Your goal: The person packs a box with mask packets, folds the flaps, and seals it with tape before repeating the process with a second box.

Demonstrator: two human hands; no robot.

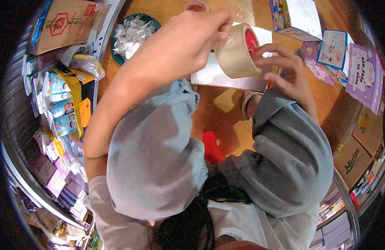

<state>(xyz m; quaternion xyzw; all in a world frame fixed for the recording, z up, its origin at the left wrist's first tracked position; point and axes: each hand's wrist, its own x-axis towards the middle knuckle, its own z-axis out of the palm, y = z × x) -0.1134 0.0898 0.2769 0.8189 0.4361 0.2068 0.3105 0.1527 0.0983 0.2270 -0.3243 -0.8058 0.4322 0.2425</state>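
A cardboard box (67,23) sits at the far left, with a teal bowl of clear wrappers (132,33) beside it on the wooden floor (217,112). The left hand (188,41) is curled closed, its fingers gripping the rim of a roll of brown packing tape (236,52) held above a flat white box (219,75). The right hand (284,71) is half open, fingertips pinching at the roll's red core side. Purple and blue cartons (359,73) lie at the right.
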